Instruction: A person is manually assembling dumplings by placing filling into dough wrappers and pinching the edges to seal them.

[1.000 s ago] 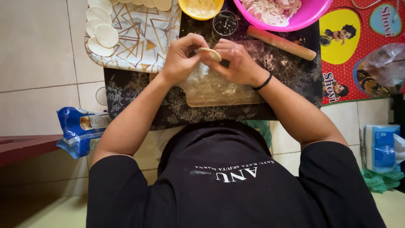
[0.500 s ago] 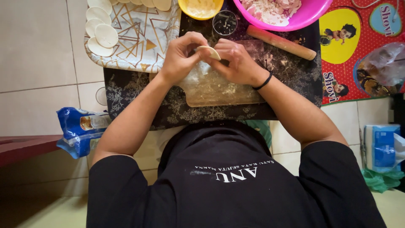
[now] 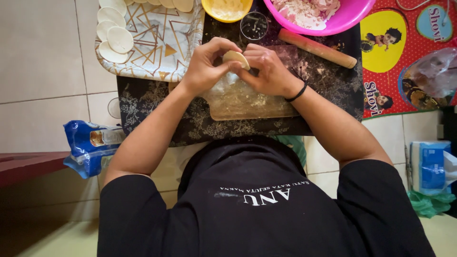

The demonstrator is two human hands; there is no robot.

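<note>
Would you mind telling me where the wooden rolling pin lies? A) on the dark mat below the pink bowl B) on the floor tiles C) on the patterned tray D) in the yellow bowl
A: the rolling pin rests on the dark mat, just below the pink bowl.

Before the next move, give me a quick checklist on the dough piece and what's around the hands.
1. Folded dough piece pinched between left hand and right hand: ok.
2. Edge sealed all along: cannot tell, fingers cover it.
3. Cutting board under the hands, floured, bare of other pieces: ok.
4. Patterned tray has bare room beside the dough rounds: ok.
5. Pink bowl holds filling: ok.
6. Rolling pin lies apart from the hands: ok.
</note>
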